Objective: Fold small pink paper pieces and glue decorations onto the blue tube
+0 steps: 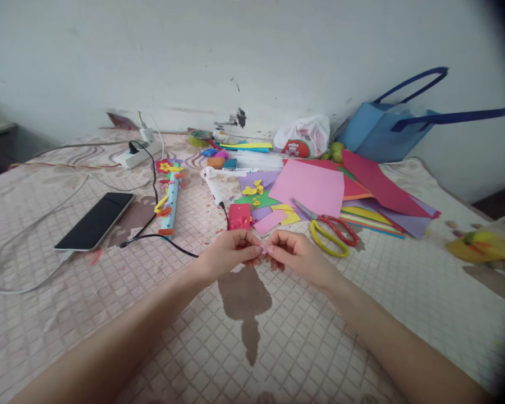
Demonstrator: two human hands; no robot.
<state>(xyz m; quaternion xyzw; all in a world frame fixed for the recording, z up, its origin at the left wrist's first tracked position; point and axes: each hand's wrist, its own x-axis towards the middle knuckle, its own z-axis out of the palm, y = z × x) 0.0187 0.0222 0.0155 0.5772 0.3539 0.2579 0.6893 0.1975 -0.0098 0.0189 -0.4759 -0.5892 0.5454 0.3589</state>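
Observation:
Between the fingertips of my left hand (231, 252) and my right hand (292, 252) is a small pink paper piece (264, 248). Both hands pinch it, thumbs against forefingers, above the table; its exact shape is mostly covered. Just behind my left hand lies a red paper piece (239, 216) with tiny scraps on it. Scissors (330, 233) with yellow and red handles rest beyond my right hand. A large pink sheet (307, 185) tops a pile of coloured paper, and small yellow cut-outs (255, 189) lie left of it.
At left are a phone (95, 221) on a cable, a power strip (141, 154) and a decorated light-blue paper strip (171, 205). A white glue gun (212, 186) trails a black cord. Along the wall stand a white plastic bag (303, 137) and a blue bag (382, 132).

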